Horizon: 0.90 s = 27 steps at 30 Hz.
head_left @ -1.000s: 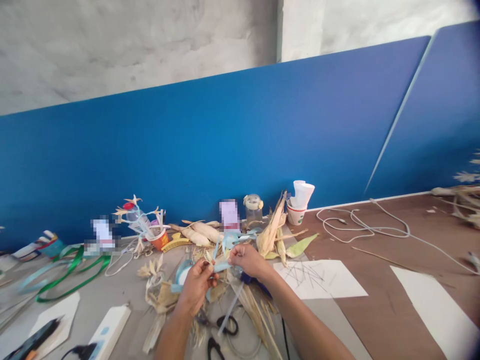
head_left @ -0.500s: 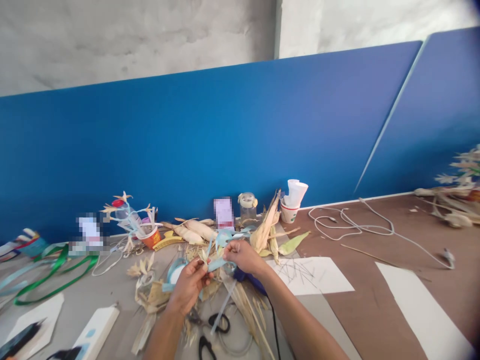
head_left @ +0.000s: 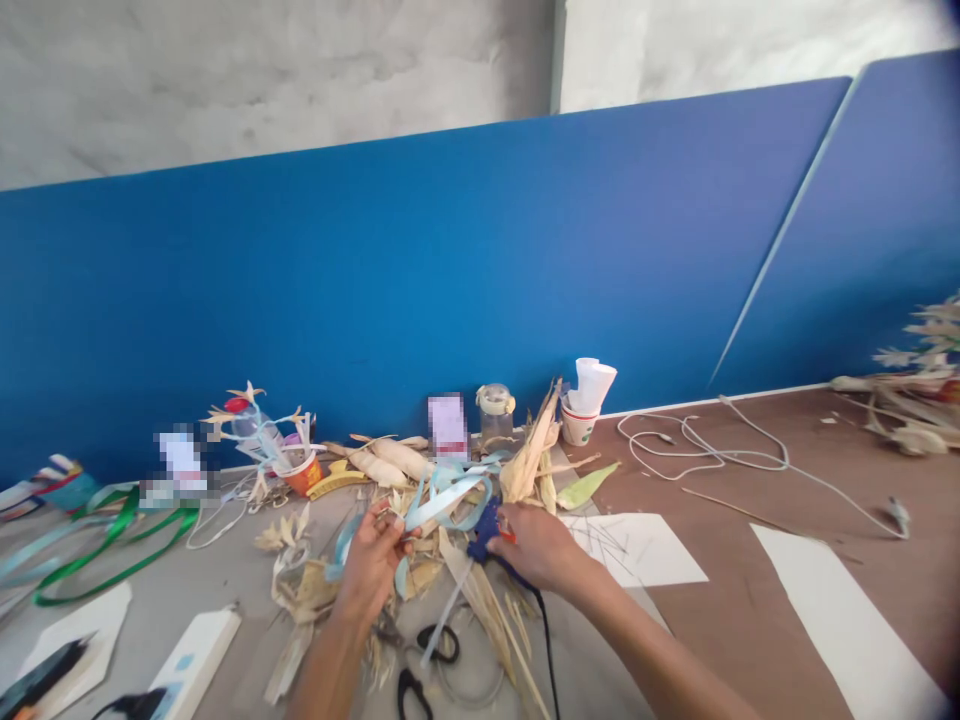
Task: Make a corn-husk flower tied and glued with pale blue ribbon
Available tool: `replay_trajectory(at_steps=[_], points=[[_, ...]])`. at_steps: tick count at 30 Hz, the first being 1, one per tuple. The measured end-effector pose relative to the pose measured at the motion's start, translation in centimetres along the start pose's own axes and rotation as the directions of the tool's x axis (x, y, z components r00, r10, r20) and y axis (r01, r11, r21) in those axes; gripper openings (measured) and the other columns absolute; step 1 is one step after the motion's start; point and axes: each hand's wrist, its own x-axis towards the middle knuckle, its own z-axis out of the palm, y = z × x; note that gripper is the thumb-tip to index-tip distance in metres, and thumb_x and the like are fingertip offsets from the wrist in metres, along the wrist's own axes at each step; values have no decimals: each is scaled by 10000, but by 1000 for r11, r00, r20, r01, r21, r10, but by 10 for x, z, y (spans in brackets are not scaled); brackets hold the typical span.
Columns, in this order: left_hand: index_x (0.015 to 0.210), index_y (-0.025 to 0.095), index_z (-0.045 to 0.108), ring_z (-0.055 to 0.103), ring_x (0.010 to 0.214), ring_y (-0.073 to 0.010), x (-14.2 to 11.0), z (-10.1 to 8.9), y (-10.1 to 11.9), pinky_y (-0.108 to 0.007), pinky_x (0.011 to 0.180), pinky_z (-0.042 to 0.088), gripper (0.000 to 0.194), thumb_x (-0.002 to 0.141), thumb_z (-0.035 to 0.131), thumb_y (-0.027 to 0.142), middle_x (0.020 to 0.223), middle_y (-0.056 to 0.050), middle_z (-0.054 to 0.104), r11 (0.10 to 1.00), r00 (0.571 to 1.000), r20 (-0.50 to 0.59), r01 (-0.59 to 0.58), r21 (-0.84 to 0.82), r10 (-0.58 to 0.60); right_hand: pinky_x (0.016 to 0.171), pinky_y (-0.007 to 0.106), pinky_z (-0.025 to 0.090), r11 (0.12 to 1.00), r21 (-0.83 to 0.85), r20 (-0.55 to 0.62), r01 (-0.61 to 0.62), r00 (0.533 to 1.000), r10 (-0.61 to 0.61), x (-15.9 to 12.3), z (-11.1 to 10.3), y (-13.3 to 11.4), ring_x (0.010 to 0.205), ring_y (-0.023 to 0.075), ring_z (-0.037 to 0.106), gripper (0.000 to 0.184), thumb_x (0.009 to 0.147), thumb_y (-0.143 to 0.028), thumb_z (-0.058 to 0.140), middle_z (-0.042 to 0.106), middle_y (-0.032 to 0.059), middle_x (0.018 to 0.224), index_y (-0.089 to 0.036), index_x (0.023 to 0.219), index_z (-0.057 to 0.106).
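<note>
My left hand (head_left: 376, 548) pinches one end of a light blue ribbon (head_left: 444, 500), which runs up and to the right in loose loops. Whether a piece of corn husk is also in those fingers is hard to make out. My right hand (head_left: 538, 542) is wrapped around a dark blue glue gun (head_left: 484, 530), with a translucent glue stick (head_left: 448, 612) jutting from it toward me. Under and between the hands lie dried corn husks (head_left: 476, 590). Black-handled scissors (head_left: 439, 645) rest nearer to me.
Corn husks (head_left: 529, 460), a clear jar (head_left: 496, 418) and a cup with rolled paper (head_left: 580, 425) line the blue partition (head_left: 450, 260). Thin sticks lie on a white sheet (head_left: 667, 555). A white cable (head_left: 784, 465) is at right, a power strip (head_left: 196, 655) at left.
My right hand has let go of the ribbon, moved right and down, and taken hold of the glue gun. The ribbon's freed part now spreads in loops. My left hand has shifted slightly left.
</note>
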Motion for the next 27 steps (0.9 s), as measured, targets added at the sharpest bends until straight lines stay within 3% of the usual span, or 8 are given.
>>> replay_trajectory(at_steps=[5,15,21,25,27], points=[[1040,216,459,642,625,-163,1,-1,-3,-205,474,435,548,594,777,226,662,52,555,999,1000,7,-16,35,15,699,356,466,981,-192,67,-42,996,56,-8,21,-6,877,290,627,359,697,-289,593,581,168,1070,-123,1016,598],[1123,216,449,653,655,-177,-2,2,-3,-214,502,443,607,606,765,252,666,40,574,996,999,-36,-28,87,31,645,325,464,981,-182,100,-63,992,82,-6,23,-7,781,251,647,316,674,-56,511,517,191,1119,-99,976,591],[1108,208,454,660,656,-177,-1,1,-4,-222,516,455,586,609,759,245,685,30,583,996,997,-70,-31,85,37,724,300,444,980,198,2,21,1000,-21,-15,13,7,812,201,578,187,671,-174,564,541,89,961,-156,856,585],[1073,203,461,661,641,-170,1,0,-5,-207,499,439,536,621,744,256,670,31,585,994,991,-116,-54,97,65,720,280,429,874,469,52,125,984,-169,-23,-9,16,790,176,545,185,668,-162,547,561,31,855,-180,847,594],[1045,196,468,659,629,-173,2,1,-5,-204,485,432,522,608,748,254,655,26,592,993,987,-143,-59,102,73,631,243,421,782,617,140,92,965,-223,-27,-23,20,699,145,531,237,675,-196,575,559,3,802,-190,912,588]])
